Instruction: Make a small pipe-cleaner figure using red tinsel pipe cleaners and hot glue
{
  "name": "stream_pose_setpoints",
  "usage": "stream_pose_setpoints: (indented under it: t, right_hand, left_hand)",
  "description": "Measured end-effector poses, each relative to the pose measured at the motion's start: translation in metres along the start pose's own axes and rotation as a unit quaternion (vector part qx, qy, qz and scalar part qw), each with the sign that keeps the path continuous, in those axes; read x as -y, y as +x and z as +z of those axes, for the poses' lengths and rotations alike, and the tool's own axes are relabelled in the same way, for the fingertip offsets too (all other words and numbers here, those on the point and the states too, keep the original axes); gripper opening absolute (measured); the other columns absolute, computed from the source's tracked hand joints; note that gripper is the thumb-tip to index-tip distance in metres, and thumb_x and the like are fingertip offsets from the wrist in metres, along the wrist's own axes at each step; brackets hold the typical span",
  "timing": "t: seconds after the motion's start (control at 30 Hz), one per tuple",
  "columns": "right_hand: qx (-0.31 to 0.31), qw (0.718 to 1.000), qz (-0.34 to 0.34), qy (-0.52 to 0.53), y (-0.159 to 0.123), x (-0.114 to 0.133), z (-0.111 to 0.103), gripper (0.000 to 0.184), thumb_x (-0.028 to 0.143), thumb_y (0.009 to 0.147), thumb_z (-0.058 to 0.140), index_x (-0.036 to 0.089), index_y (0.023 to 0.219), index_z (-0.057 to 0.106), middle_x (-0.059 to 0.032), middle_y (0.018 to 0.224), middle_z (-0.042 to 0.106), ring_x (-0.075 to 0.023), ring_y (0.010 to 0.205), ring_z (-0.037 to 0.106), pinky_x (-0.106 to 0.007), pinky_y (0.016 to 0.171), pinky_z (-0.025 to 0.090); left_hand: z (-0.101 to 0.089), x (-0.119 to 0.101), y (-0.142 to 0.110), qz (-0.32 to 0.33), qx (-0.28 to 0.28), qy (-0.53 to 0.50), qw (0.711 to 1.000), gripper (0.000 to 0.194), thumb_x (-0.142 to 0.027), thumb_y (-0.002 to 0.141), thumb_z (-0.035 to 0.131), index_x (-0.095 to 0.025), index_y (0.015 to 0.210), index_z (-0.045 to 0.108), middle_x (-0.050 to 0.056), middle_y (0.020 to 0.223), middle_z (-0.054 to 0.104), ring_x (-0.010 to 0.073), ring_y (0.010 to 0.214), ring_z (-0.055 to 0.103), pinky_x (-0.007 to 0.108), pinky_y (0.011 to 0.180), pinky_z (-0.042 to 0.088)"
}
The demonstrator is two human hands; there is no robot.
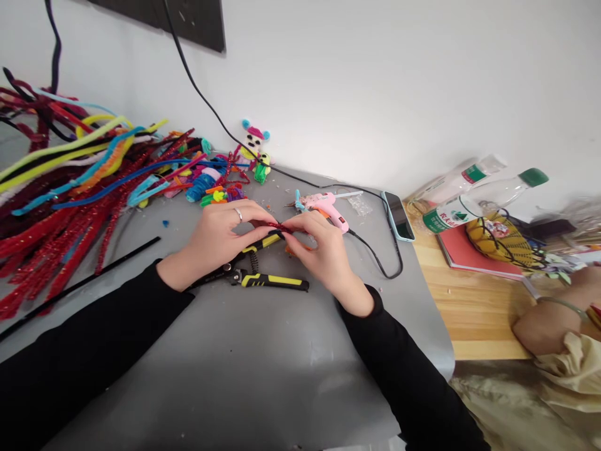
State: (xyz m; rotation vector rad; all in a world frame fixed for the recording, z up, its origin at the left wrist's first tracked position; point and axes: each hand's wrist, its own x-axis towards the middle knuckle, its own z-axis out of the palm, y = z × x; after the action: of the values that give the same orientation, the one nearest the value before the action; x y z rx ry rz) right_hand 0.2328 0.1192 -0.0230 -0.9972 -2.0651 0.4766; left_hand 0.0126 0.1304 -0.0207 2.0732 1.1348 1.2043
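Observation:
My left hand [224,230], with a ring on one finger, pinches one end of a short red glittery pipe cleaner [273,224]. From the other side my right hand [325,249] pinches the same piece, and the fingertips of both hands nearly meet. Fingers cover most of it; a dark bit shows beside it, too small to make out. Below the hands lie wire cutters [277,282] with black and yellow handles, partly hidden by my left hand. A pink hot glue gun [332,213] lies just behind my right hand.
Many loose pipe cleaners [70,232] heap at the left. Two small pipe-cleaner figures [253,141] stand by the wall. A phone [398,216] and the glue gun's cord [375,257] lie right. Beyond are plastic bottles [451,213], a wire basket [504,241] and another person's arm [547,326].

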Motion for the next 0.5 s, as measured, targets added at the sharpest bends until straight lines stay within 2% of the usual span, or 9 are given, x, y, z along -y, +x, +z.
stream_pose_setpoints:
  t: [0.1, 0.2, 0.5]
  right_hand:
    - [0.008, 1.0, 0.003, 0.004, 0.0009, 0.0008, -0.0023, 0.013, 0.029, 0.101, 0.067, 0.026, 0.113, 0.072, -0.0054, 0.108, 0.078, -0.0213, 0.098, 0.07, -0.039, 0.085, 0.059]
    - [0.005, 1.0, 0.001, 0.013, 0.0018, 0.0017, -0.004, 0.012, 0.027, 0.103, 0.063, 0.025, 0.11, 0.072, -0.0053, 0.104, 0.078, -0.0202, 0.096, 0.07, -0.037, 0.085, 0.059]
    - [0.001, 0.999, 0.016, 0.031, 0.0023, 0.0013, -0.0046, 0.013, 0.028, 0.102, 0.061, 0.024, 0.1, 0.073, -0.004, 0.095, 0.075, -0.0189, 0.086, 0.066, -0.036, 0.081, 0.057]
  left_hand:
    - [-0.0009, -0.0021, -0.0004, 0.011, -0.025, -0.013, 1.0, 0.016, -0.037, 0.093, 0.07, -0.028, 0.085, 0.081, 0.001, 0.089, 0.081, 0.0192, 0.08, 0.075, 0.027, 0.077, 0.059]
    - [-0.0017, -0.0039, -0.0003, 0.026, -0.035, -0.023, 0.999, 0.013, -0.032, 0.092, 0.07, -0.029, 0.085, 0.081, 0.0, 0.087, 0.081, 0.0184, 0.078, 0.075, 0.027, 0.075, 0.058]
    - [-0.0023, -0.0038, 0.0003, 0.013, -0.012, -0.018, 1.0, 0.016, -0.037, 0.091, 0.071, -0.025, 0.087, 0.08, 0.003, 0.089, 0.081, 0.0185, 0.076, 0.073, 0.028, 0.076, 0.06]
